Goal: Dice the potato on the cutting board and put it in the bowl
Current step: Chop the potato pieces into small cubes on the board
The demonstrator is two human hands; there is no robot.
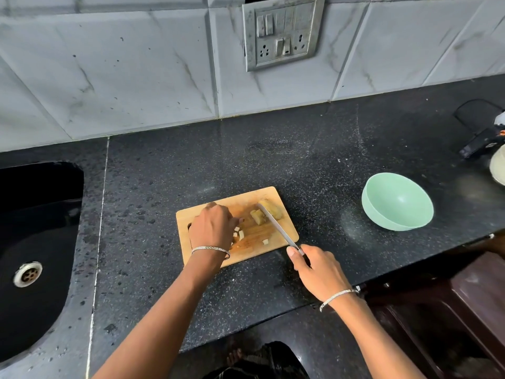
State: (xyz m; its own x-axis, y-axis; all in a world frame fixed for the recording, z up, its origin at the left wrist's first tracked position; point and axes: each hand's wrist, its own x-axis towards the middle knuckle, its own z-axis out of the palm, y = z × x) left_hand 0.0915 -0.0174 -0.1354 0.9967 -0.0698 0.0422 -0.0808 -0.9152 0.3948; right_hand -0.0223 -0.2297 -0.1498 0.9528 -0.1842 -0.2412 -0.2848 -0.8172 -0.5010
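Observation:
A wooden cutting board [284,233] lies on the black counter. Two larger potato chunks [270,210] sit at its far right, and several small diced pieces [240,233] lie near the middle. My left hand [211,228] rests on the board's left part, fingers curled over the diced pieces; whether it holds any is hidden. My right hand [314,269] grips a knife [276,225] by the handle off the board's near right corner, its blade slanting across the board beside the chunks. A mint green bowl [397,202] stands empty to the right.
A black sink [35,242] with a metal drain is sunk into the counter at the left. Dark gadgets and a pale object [483,143] sit at the far right edge. A switch panel [281,31] hangs on the tiled wall. The counter's front edge runs below my wrists.

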